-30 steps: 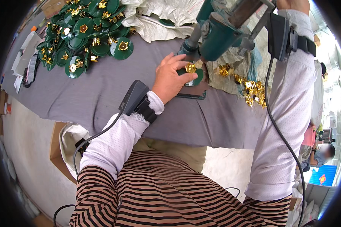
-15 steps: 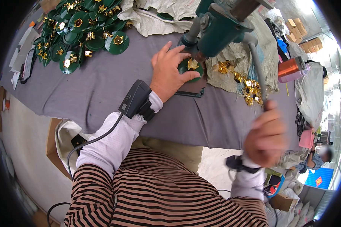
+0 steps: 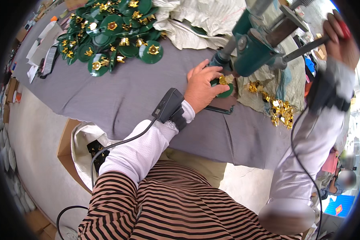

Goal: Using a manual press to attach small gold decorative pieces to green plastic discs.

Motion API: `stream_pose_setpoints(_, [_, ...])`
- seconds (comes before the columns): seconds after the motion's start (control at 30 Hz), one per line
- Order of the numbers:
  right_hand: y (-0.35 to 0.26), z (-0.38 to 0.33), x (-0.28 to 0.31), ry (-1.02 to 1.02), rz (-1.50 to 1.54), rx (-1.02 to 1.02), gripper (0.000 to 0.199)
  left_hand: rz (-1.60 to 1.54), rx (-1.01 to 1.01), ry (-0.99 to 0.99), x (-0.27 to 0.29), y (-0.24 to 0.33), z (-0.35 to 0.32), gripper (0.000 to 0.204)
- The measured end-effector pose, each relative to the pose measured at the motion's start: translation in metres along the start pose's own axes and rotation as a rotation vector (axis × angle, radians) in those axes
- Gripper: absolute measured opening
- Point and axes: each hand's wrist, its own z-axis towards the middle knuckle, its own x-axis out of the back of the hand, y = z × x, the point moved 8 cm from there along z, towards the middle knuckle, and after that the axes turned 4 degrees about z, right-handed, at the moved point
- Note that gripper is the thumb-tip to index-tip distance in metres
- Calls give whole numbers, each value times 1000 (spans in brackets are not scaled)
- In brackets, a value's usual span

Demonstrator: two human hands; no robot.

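Note:
My left hand (image 3: 201, 87) rests on the grey table cloth (image 3: 120, 100) and pinches a round green disc (image 3: 225, 86) with a gold metal flower on it, under the head of a green hand press (image 3: 255, 51). My right hand (image 3: 341, 37) is raised at the upper right, closed around the red knob of the press's lever (image 3: 308, 47). A loose heap of gold flower pieces (image 3: 277, 107) lies just right of the press.
A pile of finished green discs with gold flowers (image 3: 112, 28) covers the far left of the table. White sacking (image 3: 206, 20) lies behind the press. A cardboard box lined with a white bag (image 3: 82, 144) stands below the table edge. Papers (image 3: 42, 44) lie at far left.
My right hand rose from low by my lap up to the press lever's knob. My left hand stayed on the green disc under the press.

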Motion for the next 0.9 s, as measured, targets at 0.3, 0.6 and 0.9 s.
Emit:
stream_pose_setpoints(0.3, [9,20,20,523,-141,229,14,179,24,-255,123,-48,-35,34])
stream_pose_setpoints(0.6, [30,32,1,764,-267,67,42,540,-33,48,141,-74,36,35])
stream_pose_setpoints(0.9, [15,36,21,537,-195,276,20,-77,68,-182,40,17,33,57])
